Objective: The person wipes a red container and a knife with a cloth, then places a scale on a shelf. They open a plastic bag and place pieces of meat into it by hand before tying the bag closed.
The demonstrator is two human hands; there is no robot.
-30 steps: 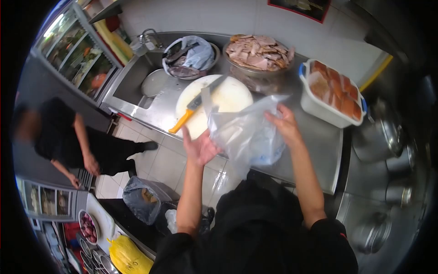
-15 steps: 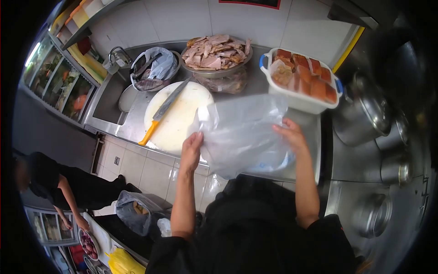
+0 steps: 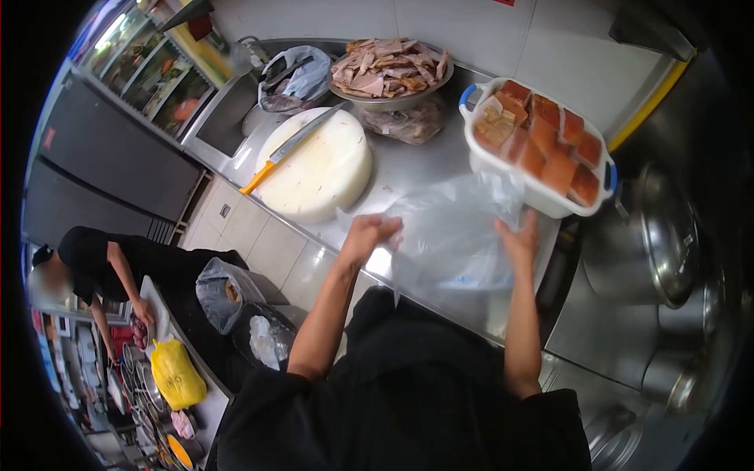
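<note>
Between my two hands hangs a clear plastic bag (image 3: 452, 228), held above the front of the steel counter. My left hand (image 3: 371, 238) is closed on the bag's left edge. On the other side, my right hand (image 3: 518, 239) pinches its right edge, with the thumb raised. Just beyond the bag stands a white tub (image 3: 542, 202) with blue handles, full of browned meat blocks (image 3: 542, 141). A thick round white cutting board (image 3: 318, 177) lies to the left of the bag, with an orange-handled knife (image 3: 289, 149) resting across it.
Sliced meat (image 3: 389, 69) heaps in a metal bowl (image 3: 393, 102), with a bagged item (image 3: 402, 120) beside its base. Large steel pots (image 3: 640, 243) stand at right. A co-worker in black (image 3: 118, 263) bends over a side counter at left, near a lined bin (image 3: 224, 294) and a yellow bag (image 3: 177, 374).
The view has turned, shifting the counter and tub. The bag, spread wide before, now looks more gathered, and my left hand has turned and closed further round its edge.
</note>
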